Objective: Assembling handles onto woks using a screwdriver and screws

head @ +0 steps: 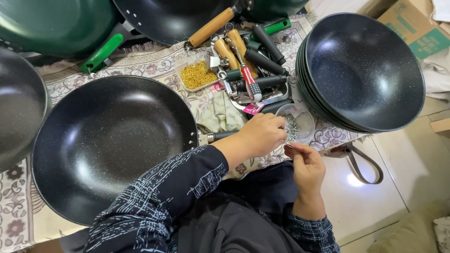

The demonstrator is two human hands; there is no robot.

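My left hand reaches over a small clear plastic tub of silvery small metal parts, its fingertips at the tub's edge. My right hand is held just below it, palm up, fingers curled around something tiny and metallic; what it is I cannot tell. A large dark speckled wok lies to the left, its handle stub pointing toward my left wrist.
A stack of dark speckled woks stands at the right. A pile of wooden, black and green handles, a red-handled screwdriver and a tub of gold-coloured parts lie on the patterned cloth. More pans sit at top and left; a cardboard box at top right.
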